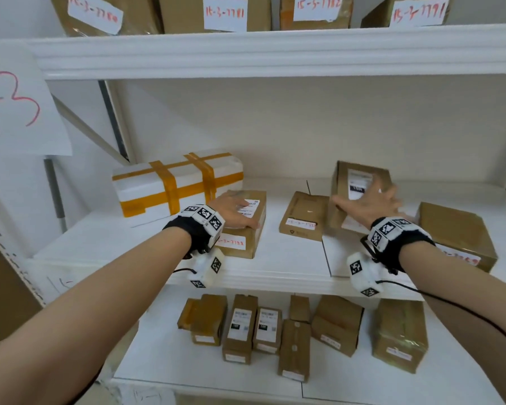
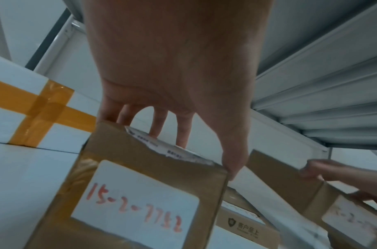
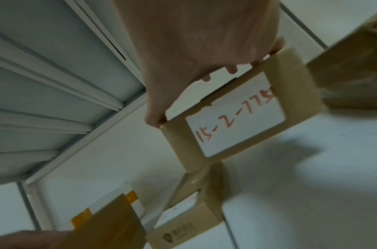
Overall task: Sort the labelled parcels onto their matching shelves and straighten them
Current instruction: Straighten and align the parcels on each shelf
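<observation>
gripping a taped cardboard box (image 1: 247,222), the left hand (image 1: 231,207); right hand (image 1: 365,204) grasps a flat tilted carton (image 1: 360,185).

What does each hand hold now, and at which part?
The left hand grips the box labelled 15-2-7752 across its top near end. The right hand grips a tilted cardboard box by its upper edge.

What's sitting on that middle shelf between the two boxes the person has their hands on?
A flat brown box lies between the 7752 parcel under the left hand and the tilted parcel in the right hand, clearest in the head view.
</observation>
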Tool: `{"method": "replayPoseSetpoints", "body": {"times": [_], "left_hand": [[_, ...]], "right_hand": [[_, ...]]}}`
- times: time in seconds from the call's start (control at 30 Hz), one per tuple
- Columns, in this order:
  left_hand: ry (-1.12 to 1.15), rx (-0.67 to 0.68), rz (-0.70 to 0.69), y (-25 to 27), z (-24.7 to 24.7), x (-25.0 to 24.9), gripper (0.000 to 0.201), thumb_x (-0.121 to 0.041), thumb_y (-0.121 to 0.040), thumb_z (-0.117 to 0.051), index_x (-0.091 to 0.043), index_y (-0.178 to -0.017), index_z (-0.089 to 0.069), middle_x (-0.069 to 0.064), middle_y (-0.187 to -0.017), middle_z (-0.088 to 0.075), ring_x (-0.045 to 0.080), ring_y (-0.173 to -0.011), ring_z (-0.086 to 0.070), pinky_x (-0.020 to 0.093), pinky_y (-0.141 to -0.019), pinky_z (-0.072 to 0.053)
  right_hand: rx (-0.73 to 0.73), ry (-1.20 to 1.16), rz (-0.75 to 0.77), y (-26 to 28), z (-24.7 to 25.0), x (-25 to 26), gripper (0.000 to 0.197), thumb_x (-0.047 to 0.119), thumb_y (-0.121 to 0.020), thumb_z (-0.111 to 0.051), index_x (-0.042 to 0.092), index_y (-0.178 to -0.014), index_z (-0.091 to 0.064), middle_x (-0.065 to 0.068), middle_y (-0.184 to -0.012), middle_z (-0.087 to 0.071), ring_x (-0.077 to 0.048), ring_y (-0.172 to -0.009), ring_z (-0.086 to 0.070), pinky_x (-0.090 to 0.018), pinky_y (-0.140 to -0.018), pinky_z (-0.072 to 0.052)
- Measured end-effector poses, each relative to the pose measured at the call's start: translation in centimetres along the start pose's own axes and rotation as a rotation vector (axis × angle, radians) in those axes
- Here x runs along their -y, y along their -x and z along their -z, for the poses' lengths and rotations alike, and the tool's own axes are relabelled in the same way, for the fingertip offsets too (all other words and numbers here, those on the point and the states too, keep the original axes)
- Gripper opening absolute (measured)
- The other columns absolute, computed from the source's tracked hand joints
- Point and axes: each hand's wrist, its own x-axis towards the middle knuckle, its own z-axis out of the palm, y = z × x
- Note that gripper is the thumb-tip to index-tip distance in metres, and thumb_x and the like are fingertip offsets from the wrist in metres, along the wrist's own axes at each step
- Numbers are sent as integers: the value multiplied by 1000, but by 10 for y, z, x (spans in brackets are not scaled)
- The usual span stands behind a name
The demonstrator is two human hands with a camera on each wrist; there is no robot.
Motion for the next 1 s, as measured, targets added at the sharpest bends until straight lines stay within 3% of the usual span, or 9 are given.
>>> {"method": "replayPoseSetpoints", "body": {"times": [0.1,0.2,0.3,0.4,0.63,0.73,0.83,0.93,1.0], "left_hand": [[7,-24,58,-1,-1,13,83,-64,-82,-62,-33,-152,-31,0,-163,-17,26,-147,-22,39,-112,-30],[9,-32,111,1,-3,29,83,-67,-82,-59,-33,-152,-31,-2,-164,-10,26,-149,-18,42,-116,-26],[21,-20,128,10,-1,42,82,-65,-85,-58,-31,-154,-29,-3,-165,-8,23,-151,-12,42,-120,-20],[29,-6,148,15,0,57,87,-71,-81,-58,-33,-153,-29,-2,-165,-8,24,-151,-13,44,-118,-20],[-13,22,110,21,-6,78,104,-90,-71,-43,-34,-156,-20,0,-166,-5,28,-151,-16,44,-119,-19],[49,31,64,19,-9,84,115,-93,-63,-42,-33,-157,-17,0,-166,-8,26,-150,-18,43,-120,-20],[229,-13,18,22,-23,93,105,-79,-72,-59,-31,-156,-19,-2,-165,-11,25,-148,-23,40,-119,-24],[344,-165,-29,28,-39,98,93,-55,-78,-75,-24,-153,-29,2,-161,-21,23,-142,-33,34,-114,-31],[343,-224,-75,31,-40,100,94,-45,-76,-81,-18,-152,-31,6,-162,-18,25,-148,-22,40,-119,-24]], "right_hand": [[17,-271,74,7,0,30,113,71,-68,-71,29,-155,-11,-16,-157,-16,-49,-142,-24,-63,-113,-29],[127,-484,126,22,-15,68,105,66,-67,-73,31,-151,-20,-10,-141,-30,-42,-131,-39,-55,-111,-38],[267,-565,116,40,-37,98,113,75,-56,-69,33,-150,-23,-7,-139,-34,-38,-119,-50,-54,-100,-49],[345,-604,100,51,-64,116,117,75,-54,-69,33,-152,-22,-6,-144,-31,-38,-121,-49,-52,-101,-50],[320,-296,43,56,-106,116,129,80,-53,-68,30,-157,-10,-12,-164,-6,-47,-146,-19,-60,-116,-26],[283,-68,51,53,-105,106,121,73,-67,-67,21,-158,-6,-18,-163,-5,-47,-148,-11,-60,-115,-22],[313,69,79,57,-107,101,121,70,-72,-68,20,-159,-2,-21,-165,2,-50,-149,1,-66,-117,-13],[329,132,170,71,-115,101,117,74,-72,-67,20,-159,-11,-23,-164,-3,-49,-149,-2,-64,-118,-11],[293,138,230,78,-119,102,112,77,-74,-61,19,-158,-16,-24,-165,-5,-48,-150,-1,-63,-119,-8]]}}
